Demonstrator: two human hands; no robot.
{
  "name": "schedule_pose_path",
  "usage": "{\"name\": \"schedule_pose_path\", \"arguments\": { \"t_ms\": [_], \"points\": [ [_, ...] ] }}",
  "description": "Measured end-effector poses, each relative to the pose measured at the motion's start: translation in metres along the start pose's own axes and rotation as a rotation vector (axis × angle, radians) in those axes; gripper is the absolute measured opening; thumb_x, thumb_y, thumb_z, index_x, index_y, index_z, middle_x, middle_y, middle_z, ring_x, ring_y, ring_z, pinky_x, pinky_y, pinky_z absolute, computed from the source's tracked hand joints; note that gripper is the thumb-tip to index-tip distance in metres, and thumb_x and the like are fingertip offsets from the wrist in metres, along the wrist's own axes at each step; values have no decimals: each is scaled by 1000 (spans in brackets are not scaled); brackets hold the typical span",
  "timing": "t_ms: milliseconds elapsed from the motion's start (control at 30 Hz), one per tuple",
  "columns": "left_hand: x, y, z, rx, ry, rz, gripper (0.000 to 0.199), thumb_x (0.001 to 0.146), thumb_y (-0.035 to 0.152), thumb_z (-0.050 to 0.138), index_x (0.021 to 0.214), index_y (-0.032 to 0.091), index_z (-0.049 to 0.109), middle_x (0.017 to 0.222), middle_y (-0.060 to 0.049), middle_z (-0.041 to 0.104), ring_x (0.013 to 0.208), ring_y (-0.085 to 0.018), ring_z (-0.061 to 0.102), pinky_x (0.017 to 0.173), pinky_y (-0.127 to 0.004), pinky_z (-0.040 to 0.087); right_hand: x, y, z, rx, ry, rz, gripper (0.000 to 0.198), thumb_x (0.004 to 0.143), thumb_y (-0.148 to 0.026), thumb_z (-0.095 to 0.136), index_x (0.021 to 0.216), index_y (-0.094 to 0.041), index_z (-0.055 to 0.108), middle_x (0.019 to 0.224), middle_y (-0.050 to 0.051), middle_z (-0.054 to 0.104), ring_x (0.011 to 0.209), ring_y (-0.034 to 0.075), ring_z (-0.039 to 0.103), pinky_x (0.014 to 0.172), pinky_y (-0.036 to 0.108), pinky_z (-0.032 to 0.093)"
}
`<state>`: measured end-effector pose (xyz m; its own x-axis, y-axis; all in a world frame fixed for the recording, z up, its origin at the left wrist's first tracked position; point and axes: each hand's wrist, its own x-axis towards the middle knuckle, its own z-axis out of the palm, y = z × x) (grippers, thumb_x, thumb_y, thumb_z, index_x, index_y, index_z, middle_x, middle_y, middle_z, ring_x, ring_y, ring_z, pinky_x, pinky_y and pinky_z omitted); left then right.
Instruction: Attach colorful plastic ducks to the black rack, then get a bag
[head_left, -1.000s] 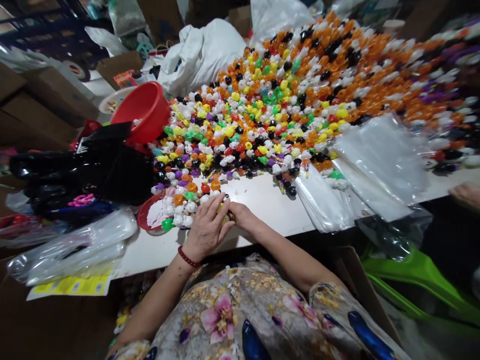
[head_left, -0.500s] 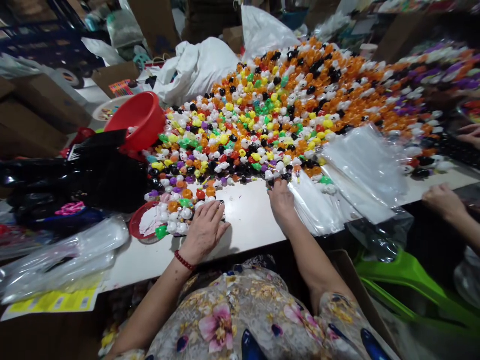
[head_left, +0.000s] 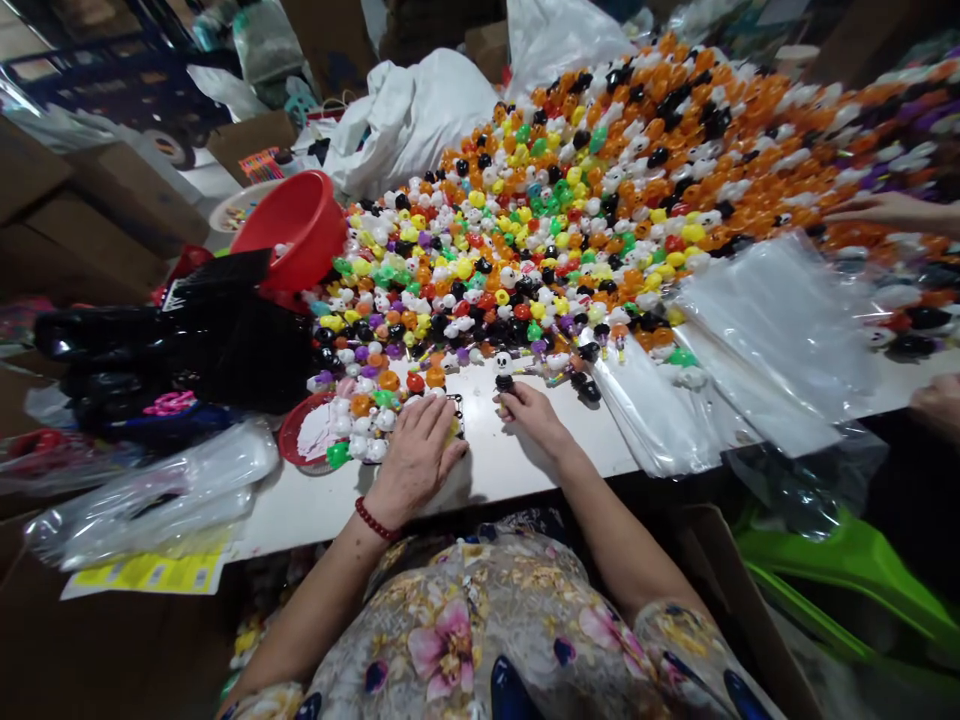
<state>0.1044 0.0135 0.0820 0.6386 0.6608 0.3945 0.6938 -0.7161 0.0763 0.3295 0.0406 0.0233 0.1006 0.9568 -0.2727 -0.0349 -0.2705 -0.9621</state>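
A huge heap of small plastic toy pieces (head_left: 570,200), orange, white, black, yellow and green, covers the white table (head_left: 517,455). My left hand (head_left: 415,458) lies flat, palm down, on a small dark-edged card or tray (head_left: 454,418) beside a cluster of white and coloured pieces (head_left: 364,425). My right hand (head_left: 529,410) pinches a small black piece (head_left: 504,383) at the heap's near edge. A red bead bracelet (head_left: 375,519) circles my left wrist.
A stack of clear plastic bags (head_left: 757,340) lies to the right. A red bowl (head_left: 289,225) and black bags (head_left: 180,335) are at the left, a white sack (head_left: 409,115) behind. Another person's hands (head_left: 881,210) reach in at the far right, near a green chair (head_left: 847,560).
My right hand drew back from the heap's edge by the clear bags toward my left hand, now pinching a small black piece. My left hand stayed flat in place.
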Motion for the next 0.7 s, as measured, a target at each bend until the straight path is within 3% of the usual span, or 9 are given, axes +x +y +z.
{"name": "schedule_pose_path", "arguments": {
  "t_ms": [200, 333, 500, 700],
  "points": [
    [-1, -5, -2, -3, 12, -2, 45, 100, 34, 39, 139, 12, 46, 132, -18, 60, 126, -30, 52, 107, -51, 45, 9, 13, 33, 189, -79, 29, 28, 59, -31, 80, 79, -20, 63, 70, -2, 64, 60, 12, 56, 57, 25, 47],
    [-2, -6, 0, -29, 9, -6, 46, 100, 33, 39, 141, 13, 44, 132, -18, 60, 127, -30, 52, 109, -53, 44, 15, 20, 52, 201, -138, 36, 29, 64, -34, 80, 85, -18, 67, 77, 0, 66, 66, 14, 58, 63, 28, 49],
    [-1, -7, 0, -32, -5, -2, 46, 100, 32, 40, 141, 14, 45, 132, -18, 60, 126, -30, 53, 108, -53, 45, 20, 15, 60, -139, -139, -173, 11, 73, -19, 69, 85, -18, 69, 84, 3, 71, 80, 18, 63, 77, 31, 49],
    [1, -8, -1, -46, -29, -7, 46, 100, 32, 39, 141, 14, 45, 133, -18, 59, 126, -30, 52, 108, -53, 45, 18, 0, 55, -448, -251, -295, 17, 78, -14, 60, 90, -17, 72, 88, 6, 73, 83, 20, 65, 77, 30, 48]
  ]
}}
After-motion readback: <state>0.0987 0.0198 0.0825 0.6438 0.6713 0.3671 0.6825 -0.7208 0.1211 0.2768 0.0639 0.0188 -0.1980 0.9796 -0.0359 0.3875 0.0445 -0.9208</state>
